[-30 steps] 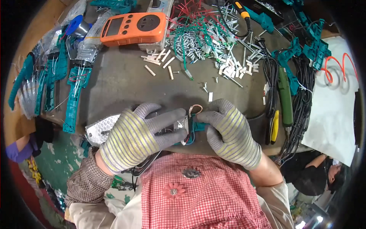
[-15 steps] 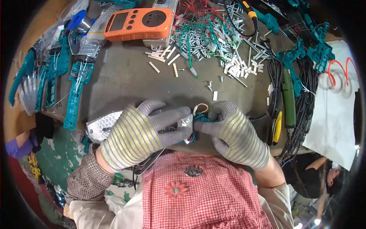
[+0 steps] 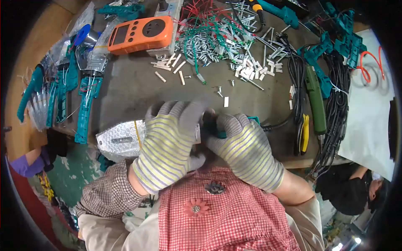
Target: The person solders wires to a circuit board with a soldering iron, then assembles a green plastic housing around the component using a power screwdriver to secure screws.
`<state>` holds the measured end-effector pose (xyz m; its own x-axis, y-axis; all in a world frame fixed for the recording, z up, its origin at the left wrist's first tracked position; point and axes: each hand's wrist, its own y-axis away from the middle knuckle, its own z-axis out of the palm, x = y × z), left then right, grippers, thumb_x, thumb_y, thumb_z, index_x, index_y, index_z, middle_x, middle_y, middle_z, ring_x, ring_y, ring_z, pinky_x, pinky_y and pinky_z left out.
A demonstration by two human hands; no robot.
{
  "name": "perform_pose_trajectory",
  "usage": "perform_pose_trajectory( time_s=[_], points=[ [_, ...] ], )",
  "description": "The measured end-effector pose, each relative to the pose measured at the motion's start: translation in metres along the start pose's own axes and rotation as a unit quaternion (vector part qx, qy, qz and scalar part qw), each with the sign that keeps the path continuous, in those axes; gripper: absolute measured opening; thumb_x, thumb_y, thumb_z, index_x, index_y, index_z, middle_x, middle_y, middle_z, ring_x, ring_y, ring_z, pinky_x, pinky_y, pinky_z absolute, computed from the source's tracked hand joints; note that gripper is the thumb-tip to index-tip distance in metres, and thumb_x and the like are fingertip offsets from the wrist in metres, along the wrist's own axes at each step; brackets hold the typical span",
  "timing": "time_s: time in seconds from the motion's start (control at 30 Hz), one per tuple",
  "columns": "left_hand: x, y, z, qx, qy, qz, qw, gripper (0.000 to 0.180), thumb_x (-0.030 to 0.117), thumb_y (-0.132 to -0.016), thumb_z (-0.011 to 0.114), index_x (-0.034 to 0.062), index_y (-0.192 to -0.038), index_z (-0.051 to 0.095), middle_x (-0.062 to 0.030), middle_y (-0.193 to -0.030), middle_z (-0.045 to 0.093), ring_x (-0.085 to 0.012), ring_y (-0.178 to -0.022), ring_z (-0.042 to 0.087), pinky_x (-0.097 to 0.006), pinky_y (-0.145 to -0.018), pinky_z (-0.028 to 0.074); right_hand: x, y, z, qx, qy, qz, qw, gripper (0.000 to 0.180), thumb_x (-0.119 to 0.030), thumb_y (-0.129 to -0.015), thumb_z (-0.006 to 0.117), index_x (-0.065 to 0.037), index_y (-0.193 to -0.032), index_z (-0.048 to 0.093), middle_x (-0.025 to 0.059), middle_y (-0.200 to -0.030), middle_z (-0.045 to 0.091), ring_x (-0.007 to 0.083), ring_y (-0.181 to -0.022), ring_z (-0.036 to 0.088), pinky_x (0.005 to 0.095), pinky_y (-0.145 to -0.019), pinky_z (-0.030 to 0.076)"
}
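Holding a small teal plastic part [image 3: 220, 133] between both gloved hands, I worked at the near edge of the worktop [image 3: 125, 88], close against my chest.

Item: left hand [image 3: 169, 146], striped knit glove with grey-coated fingers, curled over the part and hiding most of it; it also lay over the near end of a silvery bubble-wrap pouch [image 3: 119, 140].
Item: right hand [image 3: 245, 150], same glove, fingers closed narrow on the part's right side. A black cable [image 3: 278, 124] led off from that side toward the right edge.
Step, as I judged it: fitting or pressing something into the part, fine fingertip work. What sat inside the grip could not be told. The next move would call for steady pinch pressure and a turn of the part to check the seating.

Other stock:
- orange handheld meter [image 3: 140, 34], smooth, rounded, at the far edge left of centre.
- heap of metal pins with green and red wires [image 3: 209, 42], far centre, tangled.
- short white sleeves [image 3: 169, 67], loose, mid-worktop.
- teal tool housings [image 3: 86, 106], long and moulded, along the left edge.
- green-handled tool [image 3: 316, 100] and yellow-handled pliers [image 3: 303, 134], right edge, beside coiled black cables [image 3: 335, 125].
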<state>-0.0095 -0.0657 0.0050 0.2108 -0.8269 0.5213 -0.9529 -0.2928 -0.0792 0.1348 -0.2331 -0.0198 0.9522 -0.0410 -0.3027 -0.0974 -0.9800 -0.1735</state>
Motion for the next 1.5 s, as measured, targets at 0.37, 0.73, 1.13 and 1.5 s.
perform_pose_trajectory(
  time_s=[0.37, 0.73, 1.13, 1.5],
  points=[
    [-0.008, -0.001, 0.002, -0.022, 0.007, 0.039, 0.999, 0.052, 0.018, -0.065, 0.088, 0.0111, -0.114, 0.075, -0.0102, -0.118, 0.064, -0.0354, -0.111, 0.064, -0.052, -0.099, 0.048, 0.017, 0.003, 0.001, 0.12, -0.301, 0.083, 0.943, 0.027, -0.004, -0.082, 0.081, -0.012, -0.107, 0.078, 0.0121, -0.109, 0.07, 0.035, -0.093, 0.073, 0.0457, -0.079, 0.059],
    [-0.012, -0.001, 0.003, -0.027, 0.032, 0.012, 0.999, 0.06, 0.021, -0.06, 0.089, 0.0093, -0.117, 0.072, -0.012, -0.12, 0.064, -0.0384, -0.114, 0.063, -0.057, -0.101, 0.047, 0.0, -0.013, 0.008, 0.08, -0.151, 0.087, 0.981, 0.009, -0.02, -0.082, 0.078, -0.011, -0.085, 0.077, 0.0095, -0.096, 0.068, 0.0326, -0.087, 0.069, 0.0472, -0.073, 0.055],
    [-0.014, -0.004, 0.004, -0.021, 0.013, 0.039, 0.999, 0.039, 0.02, -0.065, 0.086, 0.0115, -0.101, 0.074, -0.0104, -0.113, 0.064, -0.0374, -0.11, 0.063, -0.056, -0.096, 0.049, 0.012, -0.001, 0.01, 0.102, -0.167, 0.112, 0.974, 0.031, -0.007, -0.081, 0.077, -0.008, -0.112, 0.077, 0.0189, -0.106, 0.064, 0.0402, -0.092, 0.066, 0.0488, -0.077, 0.055],
    [-0.012, -0.006, 0.005, -0.027, -0.014, 0.047, 0.998, 0.034, 0.025, -0.066, 0.085, 0.0137, -0.096, 0.073, -0.0085, -0.113, 0.062, -0.035, -0.109, 0.062, -0.057, -0.101, 0.046, 0.017, -0.011, 0.008, 0.091, -0.125, 0.06, 0.986, 0.034, -0.006, -0.073, 0.075, -0.008, -0.107, 0.076, 0.018, -0.095, 0.059, 0.0402, -0.084, 0.062, 0.051, -0.07, 0.053]
  ],
)
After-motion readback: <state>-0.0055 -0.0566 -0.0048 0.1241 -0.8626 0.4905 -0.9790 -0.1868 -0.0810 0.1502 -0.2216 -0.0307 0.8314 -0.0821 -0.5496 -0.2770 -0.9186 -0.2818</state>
